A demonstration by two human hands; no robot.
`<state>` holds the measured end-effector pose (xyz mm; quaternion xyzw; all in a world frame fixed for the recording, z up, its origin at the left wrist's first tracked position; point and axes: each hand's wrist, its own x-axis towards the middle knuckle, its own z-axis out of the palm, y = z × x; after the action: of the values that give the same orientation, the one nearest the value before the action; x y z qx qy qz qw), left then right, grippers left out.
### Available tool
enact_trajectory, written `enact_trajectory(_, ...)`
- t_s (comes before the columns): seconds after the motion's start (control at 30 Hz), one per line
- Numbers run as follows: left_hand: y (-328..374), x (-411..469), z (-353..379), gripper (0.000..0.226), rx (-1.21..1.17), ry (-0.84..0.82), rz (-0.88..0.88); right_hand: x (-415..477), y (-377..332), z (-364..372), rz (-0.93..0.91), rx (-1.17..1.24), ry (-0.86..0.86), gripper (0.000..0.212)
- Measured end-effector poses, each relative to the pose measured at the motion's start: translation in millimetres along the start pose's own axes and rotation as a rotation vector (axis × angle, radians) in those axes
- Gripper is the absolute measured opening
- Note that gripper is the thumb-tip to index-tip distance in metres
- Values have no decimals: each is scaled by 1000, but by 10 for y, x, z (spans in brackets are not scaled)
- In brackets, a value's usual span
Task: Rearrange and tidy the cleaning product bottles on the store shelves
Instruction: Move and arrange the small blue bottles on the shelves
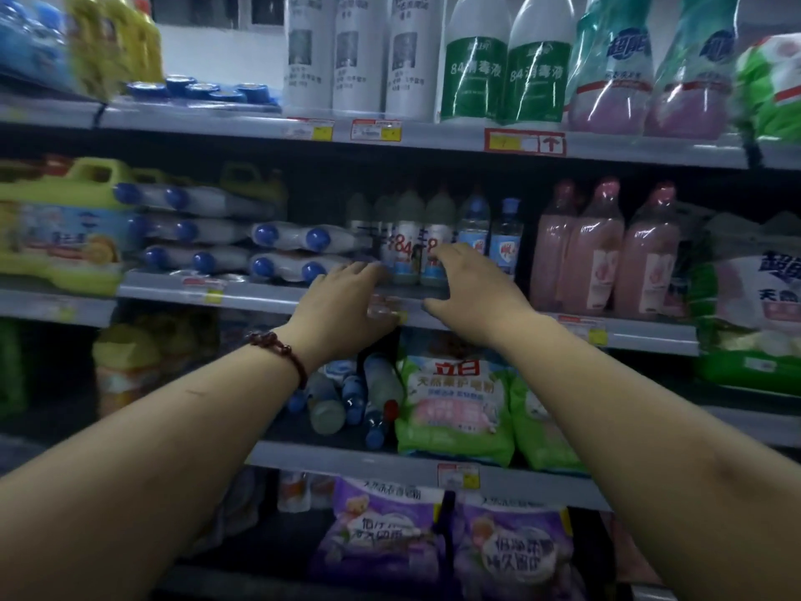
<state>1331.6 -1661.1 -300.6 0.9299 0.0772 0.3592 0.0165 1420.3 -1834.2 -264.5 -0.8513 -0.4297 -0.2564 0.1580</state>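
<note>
Middle shelf [260, 294] | white "84" bottles [405, 245] | dark caps, upright row

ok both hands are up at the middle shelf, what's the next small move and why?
Probably close both hands in on the small 84 disinfectant bottles and square them up. The left hand and right hand are open and hold nothing. They flank that cluster at the front edge of the middle shelf. Whether the fingertips already touch the bottles is unclear.
</note>
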Motion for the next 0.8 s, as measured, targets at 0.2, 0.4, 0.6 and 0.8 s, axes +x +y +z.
enact_trajectory(0.2,-210,-552,258,62,57,-107,-86,-423,-216,531,-68,107,-136,63)
enact_trajectory(0.4,-618,-788,749,59,2,-237,-223,-527,-255,1206,-57,228,-242,60)
enact_trajectory(0.6,-1265,-846,1454,23,-118,-263,-400,-400,-328,1978,31,504,-245,43)
enact_trajectory(0.8,-1472,-772,1792,27,-308,-271,-524,53,-453,2568,99,441,-316,32)
